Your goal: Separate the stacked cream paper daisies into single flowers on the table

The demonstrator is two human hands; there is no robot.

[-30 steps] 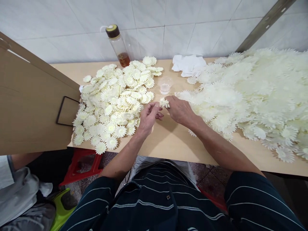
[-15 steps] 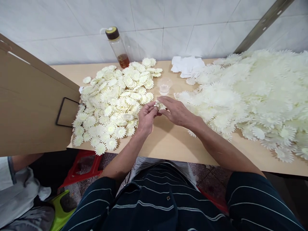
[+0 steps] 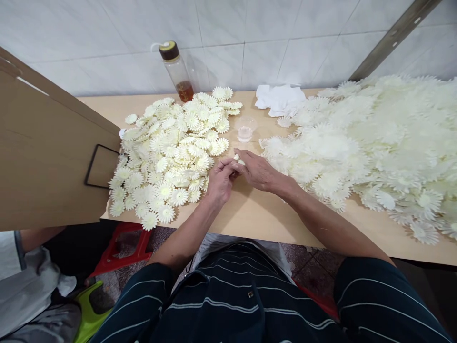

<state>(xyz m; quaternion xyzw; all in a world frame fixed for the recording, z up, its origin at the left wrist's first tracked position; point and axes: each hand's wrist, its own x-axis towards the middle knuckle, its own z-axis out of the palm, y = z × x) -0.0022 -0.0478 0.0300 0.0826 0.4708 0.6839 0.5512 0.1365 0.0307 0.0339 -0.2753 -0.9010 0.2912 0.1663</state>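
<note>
Both hands meet over the bench in the middle of the head view, closed around one small cream artificial flower (image 3: pixel 240 160). My left hand (image 3: pixel 220 180) pinches it from the left, thumb and fingers together. My right hand (image 3: pixel 257 170) wraps it from the right, so only a few pale petals show between the fingers. To the left lies a heap of cream artificial flowers (image 3: pixel 167 157), thick and layered. A larger, whiter heap of flat petal pieces (image 3: pixel 342 143) spreads to the right. Just beyond my hands stands a small clear dish (image 3: pixel 244 132).
A bottle with amber liquid (image 3: pixel 182 78) stands against the tiled wall. Crumpled white paper (image 3: pixel 280 99) lies at the back. A brown board (image 3: pixel 53 152) walls off the left side of the wooden bench (image 3: pixel 250 214). Another person's clothing (image 3: pixel 32 290) and a red stool (image 3: pixel 123 247) are at lower left.
The flower's petals were spread between my fingertips and are now mostly covered. My right hand has closed in and come slightly lower. The heaps look the same.
</note>
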